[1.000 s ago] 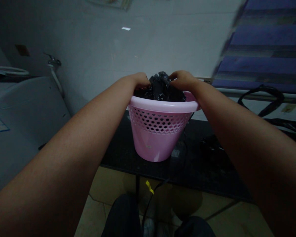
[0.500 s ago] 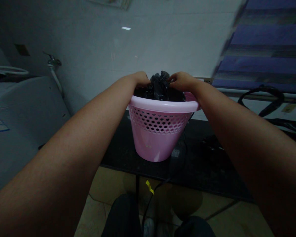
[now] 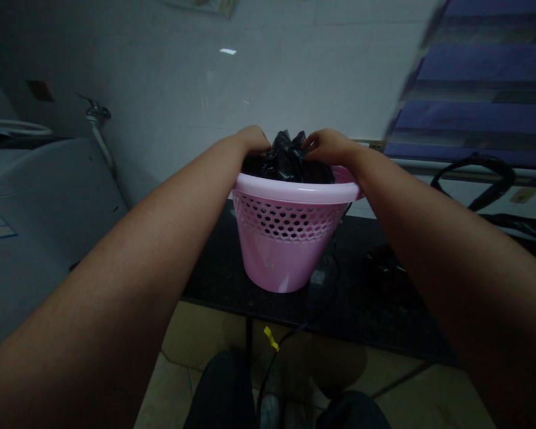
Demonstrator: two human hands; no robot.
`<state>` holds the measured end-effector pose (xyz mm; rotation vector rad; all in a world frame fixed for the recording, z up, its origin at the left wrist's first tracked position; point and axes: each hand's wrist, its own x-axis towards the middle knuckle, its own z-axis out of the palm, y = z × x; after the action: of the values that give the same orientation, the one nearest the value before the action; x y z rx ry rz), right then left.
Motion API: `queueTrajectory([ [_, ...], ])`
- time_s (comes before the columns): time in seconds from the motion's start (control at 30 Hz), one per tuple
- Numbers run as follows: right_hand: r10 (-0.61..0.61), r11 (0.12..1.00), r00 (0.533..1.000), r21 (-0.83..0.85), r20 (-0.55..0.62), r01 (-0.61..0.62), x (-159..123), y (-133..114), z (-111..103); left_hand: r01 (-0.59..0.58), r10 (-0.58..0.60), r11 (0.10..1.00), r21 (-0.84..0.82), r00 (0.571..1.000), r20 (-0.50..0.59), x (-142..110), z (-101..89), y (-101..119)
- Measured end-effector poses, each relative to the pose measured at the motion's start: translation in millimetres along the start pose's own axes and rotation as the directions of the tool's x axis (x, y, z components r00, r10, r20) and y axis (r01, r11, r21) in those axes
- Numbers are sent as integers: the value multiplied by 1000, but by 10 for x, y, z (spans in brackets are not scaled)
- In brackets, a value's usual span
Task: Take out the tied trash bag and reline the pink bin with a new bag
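A pink plastic basket [image 3: 279,256] with a band of holes stands upright on a black tabletop [image 3: 268,302]. Crumpled black plastic bag [image 3: 286,156] fills its mouth and bunches up above the rim. My left hand [image 3: 253,140] is at the bag's left side, curled over the far rim, its fingertips mostly hidden behind the plastic. On the other side my right hand [image 3: 326,146] pinches the gathered top of the bag between thumb and fingers.
Black plastic strips [image 3: 486,173] hang and lie at the right, beside a dark heap [image 3: 386,262] on the table. A washing machine [image 3: 40,196] stands left, near a wall tap [image 3: 97,112]. A cable with a yellow tag [image 3: 271,338] hangs over the front edge.
The bunched top of the black bag has changed shape, now splitting into two peaks. Both hands have shifted only slightly; the basket stays in place.
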<state>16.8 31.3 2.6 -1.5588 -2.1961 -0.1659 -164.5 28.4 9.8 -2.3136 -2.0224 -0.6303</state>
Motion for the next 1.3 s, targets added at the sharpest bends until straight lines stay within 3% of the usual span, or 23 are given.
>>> queueTrajectory([
  [0.57,11,997,1000,-78,-12,-12,-6,-36,-15,-33,30,998,-49,997,-71,27,-1,3],
  [0.97,33,995,999,-91,-4,-33,-39,-45,-21,-49,47,992,-119,999,-19,-8,-4,2],
  [1.3,5,994,996,-108,-85,-14,27,13,-20,-38,46,980,-196,998,40,72,39,-16],
])
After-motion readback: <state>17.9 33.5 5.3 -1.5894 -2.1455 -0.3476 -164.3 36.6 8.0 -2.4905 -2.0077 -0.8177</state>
